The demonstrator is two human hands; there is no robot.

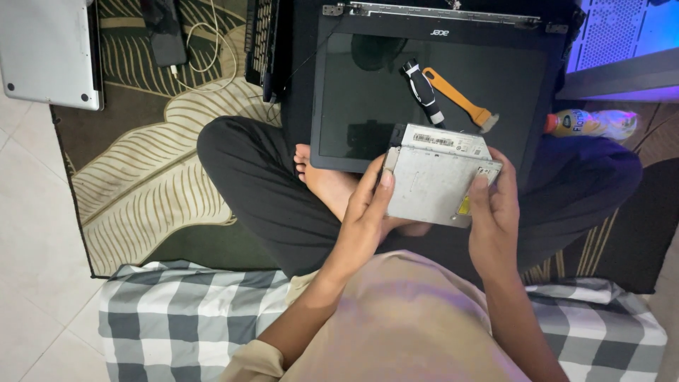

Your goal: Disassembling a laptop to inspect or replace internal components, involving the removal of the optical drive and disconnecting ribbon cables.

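I hold a flat silver optical drive point(431, 177) over my crossed legs with both hands. My left hand point(364, 209) grips its left edge, thumb on top. My right hand point(491, 209) holds the right edge, thumb near a yellow sticker. Just beyond the drive lies a detached black laptop screen panel point(368, 92) with its hinges at the far edge. On the panel rest a black-and-white screwdriver point(423, 90) and an orange plastic pry tool point(460, 95).
A silver laptop base point(46, 49) lies at far left on the tile floor. A black keyboard part point(263, 42), a phone point(164, 32) and a white cable point(212, 49) lie on the patterned rug point(141, 177). A plastic bottle point(594, 124) lies at right. A checked cushion point(177, 318) is under me.
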